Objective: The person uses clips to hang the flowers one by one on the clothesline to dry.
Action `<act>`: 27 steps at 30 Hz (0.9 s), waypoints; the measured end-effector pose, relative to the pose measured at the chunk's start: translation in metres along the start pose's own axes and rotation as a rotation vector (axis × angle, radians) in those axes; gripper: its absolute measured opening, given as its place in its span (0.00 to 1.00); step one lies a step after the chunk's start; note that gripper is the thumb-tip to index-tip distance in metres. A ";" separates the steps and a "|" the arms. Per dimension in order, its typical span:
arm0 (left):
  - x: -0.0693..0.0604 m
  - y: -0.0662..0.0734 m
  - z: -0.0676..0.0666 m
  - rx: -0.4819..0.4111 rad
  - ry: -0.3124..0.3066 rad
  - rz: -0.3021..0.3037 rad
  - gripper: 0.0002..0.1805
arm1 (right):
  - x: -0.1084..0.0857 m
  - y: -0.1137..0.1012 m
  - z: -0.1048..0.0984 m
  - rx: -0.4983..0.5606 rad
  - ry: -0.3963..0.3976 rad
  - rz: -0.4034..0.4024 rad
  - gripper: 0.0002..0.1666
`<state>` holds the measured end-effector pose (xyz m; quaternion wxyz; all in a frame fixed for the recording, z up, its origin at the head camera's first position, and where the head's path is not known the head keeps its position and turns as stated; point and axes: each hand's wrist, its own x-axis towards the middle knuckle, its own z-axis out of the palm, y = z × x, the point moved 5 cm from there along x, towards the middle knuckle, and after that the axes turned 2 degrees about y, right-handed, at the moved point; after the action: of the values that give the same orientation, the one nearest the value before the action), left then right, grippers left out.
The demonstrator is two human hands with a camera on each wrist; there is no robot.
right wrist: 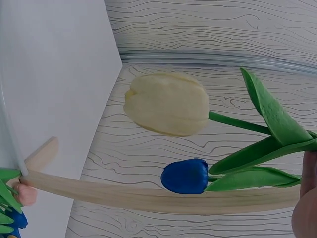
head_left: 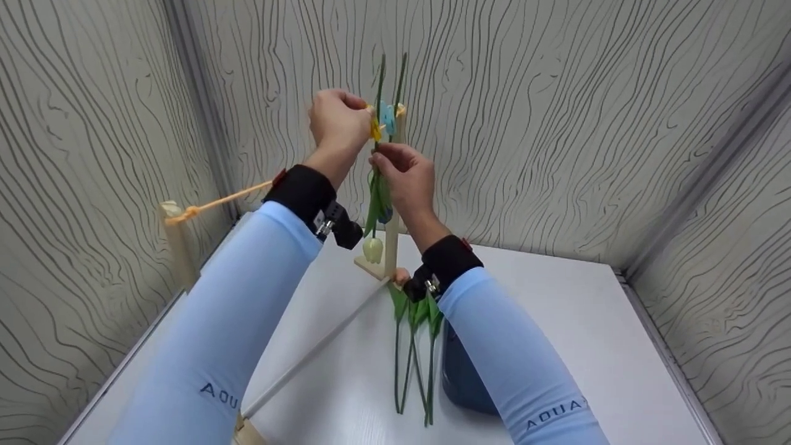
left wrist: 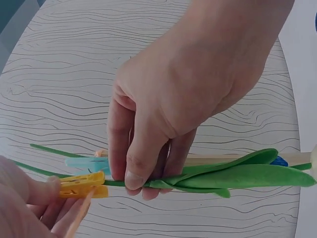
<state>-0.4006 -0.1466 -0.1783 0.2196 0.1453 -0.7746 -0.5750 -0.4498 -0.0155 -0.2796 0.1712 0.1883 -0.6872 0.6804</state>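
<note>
My left hand point(head_left: 341, 123) pinches a yellow clothespin point(left wrist: 81, 185) at the orange cord, around the stem of a white tulip point(head_left: 372, 250) that hangs head down. Just below the clip, my right hand point(head_left: 408, 176) holds that stem between thumb and fingers, above the green leaves point(left wrist: 242, 176). Beside the yellow clip, a light blue clothespin point(head_left: 387, 117) is on the cord near the post top. A blue tulip point(right wrist: 184, 176) also hangs head down, next to the wooden post point(right wrist: 148, 197).
Several tulips point(head_left: 415, 315) lie on the white table point(head_left: 556, 309), beside a dark blue container point(head_left: 463, 377) partly under my right sleeve. A second wooden post point(head_left: 179, 247) with the orange cord point(head_left: 228, 199) tied on stands at the left. A pale rod point(head_left: 315, 349) runs along the table.
</note>
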 end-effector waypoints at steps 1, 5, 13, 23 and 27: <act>0.000 0.000 0.000 0.004 -0.007 -0.005 0.10 | 0.000 -0.001 0.000 0.004 0.000 0.002 0.12; -0.002 0.004 -0.003 0.061 -0.028 -0.025 0.14 | -0.001 -0.002 0.002 0.015 -0.007 -0.001 0.11; -0.007 0.013 -0.006 0.269 -0.064 0.018 0.16 | -0.004 0.000 -0.001 0.023 -0.020 -0.040 0.13; -0.008 0.008 -0.007 0.221 -0.045 0.068 0.13 | -0.005 -0.001 -0.004 0.022 -0.032 -0.014 0.11; -0.009 0.007 -0.008 0.219 -0.049 0.068 0.13 | -0.004 -0.004 -0.004 0.028 -0.016 -0.010 0.07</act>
<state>-0.3887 -0.1469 -0.1711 0.2031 0.1280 -0.8424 -0.4825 -0.4446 -0.0113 -0.2785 0.1665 0.1996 -0.6778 0.6877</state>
